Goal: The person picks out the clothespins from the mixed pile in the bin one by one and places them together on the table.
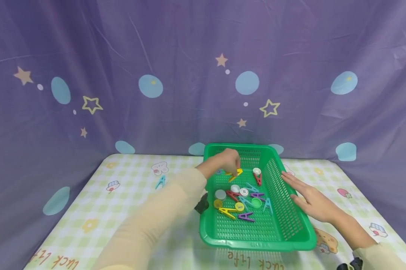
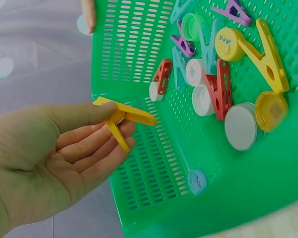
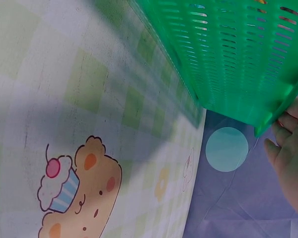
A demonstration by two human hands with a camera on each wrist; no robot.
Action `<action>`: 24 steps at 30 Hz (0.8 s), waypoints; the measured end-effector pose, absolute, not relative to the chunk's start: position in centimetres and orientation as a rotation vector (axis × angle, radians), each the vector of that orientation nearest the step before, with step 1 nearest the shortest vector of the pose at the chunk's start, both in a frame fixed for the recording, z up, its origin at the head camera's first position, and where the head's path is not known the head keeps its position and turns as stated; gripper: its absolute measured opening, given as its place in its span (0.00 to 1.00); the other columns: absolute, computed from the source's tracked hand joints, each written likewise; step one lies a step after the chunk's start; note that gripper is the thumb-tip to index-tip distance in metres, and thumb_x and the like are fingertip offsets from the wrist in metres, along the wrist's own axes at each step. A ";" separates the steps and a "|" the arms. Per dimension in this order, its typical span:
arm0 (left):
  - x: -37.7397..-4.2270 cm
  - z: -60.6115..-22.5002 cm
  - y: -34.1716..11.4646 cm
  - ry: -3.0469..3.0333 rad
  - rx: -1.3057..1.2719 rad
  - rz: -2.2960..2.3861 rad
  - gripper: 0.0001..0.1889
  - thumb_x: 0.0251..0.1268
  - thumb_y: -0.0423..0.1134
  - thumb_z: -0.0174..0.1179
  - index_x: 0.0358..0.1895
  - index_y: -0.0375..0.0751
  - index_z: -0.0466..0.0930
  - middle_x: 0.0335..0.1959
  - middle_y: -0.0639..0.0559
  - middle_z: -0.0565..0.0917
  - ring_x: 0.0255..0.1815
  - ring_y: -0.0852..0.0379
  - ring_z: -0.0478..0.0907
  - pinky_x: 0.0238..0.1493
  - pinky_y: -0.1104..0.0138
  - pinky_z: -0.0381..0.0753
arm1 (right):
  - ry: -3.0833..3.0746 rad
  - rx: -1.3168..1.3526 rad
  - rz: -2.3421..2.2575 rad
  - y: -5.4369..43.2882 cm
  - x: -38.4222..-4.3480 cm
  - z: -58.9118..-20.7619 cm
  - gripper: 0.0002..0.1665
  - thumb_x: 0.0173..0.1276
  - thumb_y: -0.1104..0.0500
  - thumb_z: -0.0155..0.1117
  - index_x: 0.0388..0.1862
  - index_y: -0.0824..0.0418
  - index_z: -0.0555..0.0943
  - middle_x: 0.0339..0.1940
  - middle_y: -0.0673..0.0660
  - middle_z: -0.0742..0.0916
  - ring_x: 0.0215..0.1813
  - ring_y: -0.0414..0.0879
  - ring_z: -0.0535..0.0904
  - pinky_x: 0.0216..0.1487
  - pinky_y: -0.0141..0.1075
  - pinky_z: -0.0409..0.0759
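Between the thumb and fingers of my left hand (image 1: 229, 160) is a yellow clothespin (image 2: 134, 115), pinched above the far left part of a green plastic basket (image 1: 257, 245). My right hand (image 1: 316, 204) has its fingers extended along the basket's right rim, thumb apart from them. Inside the basket lie another yellow clothespin (image 1: 227, 213), a red clothespin (image 2: 220, 91), a purple clothespin (image 1: 246, 217) and several blue ones. Bottle caps are mixed among them, including a yellow cap (image 2: 229, 43), a green cap (image 1: 256, 203) and white caps.
A blue clothespin (image 1: 160, 182) lies outside the basket on the checked tablecloth (image 1: 122, 202), to the left. Behind the table hangs a purple curtain (image 1: 189, 123) with stars and blue spots.
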State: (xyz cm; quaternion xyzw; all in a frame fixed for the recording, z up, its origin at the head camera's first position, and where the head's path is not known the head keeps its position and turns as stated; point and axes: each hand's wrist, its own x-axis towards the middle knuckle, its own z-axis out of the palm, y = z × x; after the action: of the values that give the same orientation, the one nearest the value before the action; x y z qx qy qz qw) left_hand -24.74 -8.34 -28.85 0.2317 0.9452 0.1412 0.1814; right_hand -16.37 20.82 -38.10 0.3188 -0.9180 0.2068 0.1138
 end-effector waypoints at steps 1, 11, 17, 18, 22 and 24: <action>-24.7 -28.8 -8.7 2.661 0.651 0.430 0.04 0.59 0.35 0.66 0.35 0.39 0.84 0.27 0.55 0.79 0.25 0.63 0.72 0.32 0.72 0.78 | -2.690 0.936 0.606 20.9 -16.4 -38.1 0.32 0.72 0.60 0.51 0.75 0.60 0.60 0.76 0.63 0.65 0.76 0.21 0.39 0.63 0.05 0.40; -24.3 -27.9 -11.4 2.561 0.644 0.712 0.10 0.59 0.35 0.66 0.43 0.38 0.83 0.41 0.46 0.85 0.29 0.61 0.76 0.29 0.73 0.78 | -2.688 0.935 0.598 20.9 -16.4 -37.8 0.32 0.72 0.60 0.51 0.74 0.60 0.60 0.76 0.64 0.65 0.76 0.22 0.39 0.63 0.05 0.40; -23.4 -27.6 -12.8 2.511 0.655 0.812 0.10 0.58 0.36 0.67 0.43 0.38 0.82 0.37 0.47 0.86 0.30 0.60 0.79 0.37 0.67 0.84 | -2.694 0.935 0.604 20.7 -16.2 -37.8 0.32 0.72 0.60 0.51 0.75 0.60 0.60 0.76 0.64 0.65 0.75 0.22 0.39 0.63 0.05 0.40; -23.3 -27.6 -13.0 2.506 0.660 0.826 0.10 0.58 0.35 0.67 0.43 0.38 0.82 0.37 0.46 0.86 0.31 0.59 0.80 0.40 0.64 0.85 | -2.694 0.933 0.606 20.7 -16.2 -37.8 0.32 0.72 0.60 0.51 0.75 0.60 0.60 0.76 0.64 0.65 0.75 0.22 0.39 0.63 0.05 0.40; -22.8 -27.7 -14.2 2.511 0.665 0.864 0.11 0.58 0.36 0.66 0.44 0.37 0.82 0.39 0.45 0.86 0.33 0.59 0.81 0.44 0.63 0.85 | -2.691 0.933 0.607 20.7 -16.2 -37.9 0.32 0.72 0.60 0.50 0.74 0.61 0.60 0.75 0.64 0.65 0.75 0.21 0.39 0.63 0.05 0.40; -22.6 -27.8 -14.9 2.510 0.658 0.878 0.12 0.59 0.36 0.66 0.44 0.37 0.81 0.39 0.45 0.86 0.35 0.59 0.81 0.42 0.65 0.85 | -2.687 0.936 0.604 20.8 -16.3 -37.9 0.32 0.72 0.60 0.50 0.74 0.61 0.60 0.75 0.64 0.66 0.75 0.21 0.39 0.64 0.06 0.40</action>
State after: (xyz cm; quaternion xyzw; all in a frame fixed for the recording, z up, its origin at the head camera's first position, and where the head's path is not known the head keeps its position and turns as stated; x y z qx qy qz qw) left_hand -22.62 -14.91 -27.80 0.2354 0.8978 0.3141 0.1999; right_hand -16.27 20.78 -37.93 0.3195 -0.9175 0.2064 0.1162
